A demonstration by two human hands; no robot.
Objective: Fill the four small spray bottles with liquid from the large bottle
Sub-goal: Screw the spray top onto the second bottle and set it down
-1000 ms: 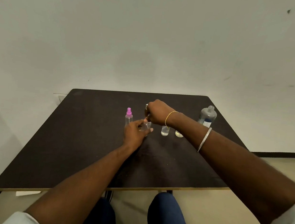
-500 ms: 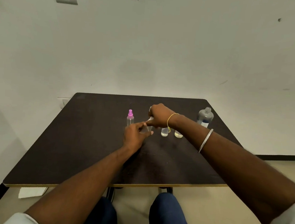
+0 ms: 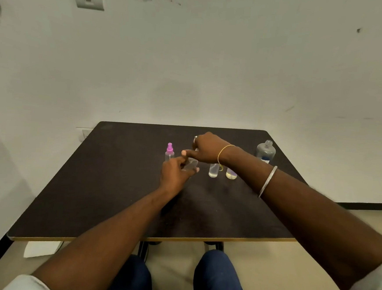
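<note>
Spray bottles are standing in a row across the table (image 3: 113, 184). Leftmost, the pink-capped bottle (image 3: 169, 153) is sitting closed, likely finished; its level is too faint to read. Beside it the left hand (image 3: 175, 174) is gripping the clear bottle (image 3: 190, 166) to steady it. The right hand (image 3: 208, 149) is bunching its fingers over the neck; what they pinch is hidden. Behind that wrist, the third bottle (image 3: 213, 171) and the yellowish bottle (image 3: 231, 175) are holding liquid. Farthest right, the large bottle (image 3: 265, 150) is standing open-necked, ready for pouring.
</note>
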